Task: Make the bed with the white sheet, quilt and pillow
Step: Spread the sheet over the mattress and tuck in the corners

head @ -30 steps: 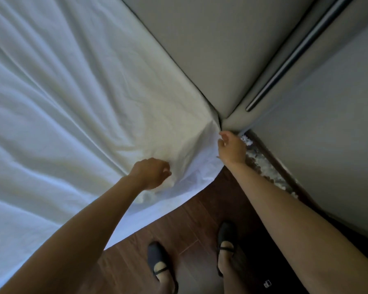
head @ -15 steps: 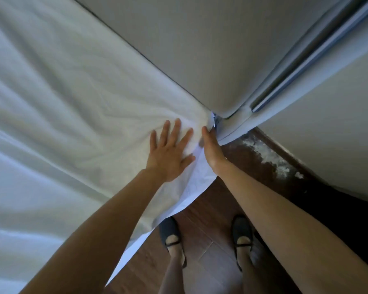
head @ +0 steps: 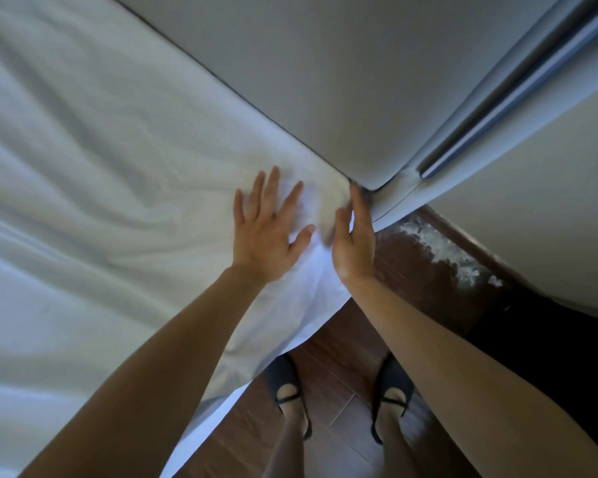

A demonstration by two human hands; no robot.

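The white sheet [head: 94, 188] covers the bed across the left of the view, wrinkled, its edge hanging over the near side toward the dark wooden floor [head: 339, 343]. A grey padded headboard [head: 325, 81] stands at the far right, meeting the sheet at the corner. The left hand [head: 266, 232] lies flat on the sheet, grip open with fingers spread. The right hand [head: 354, 243], fingers straight, presses edge-on at the corner beside the headboard. Two dark shoes [head: 287, 377] stand near.

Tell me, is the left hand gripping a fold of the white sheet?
No, the left hand lies flat with spread fingers on the white sheet.
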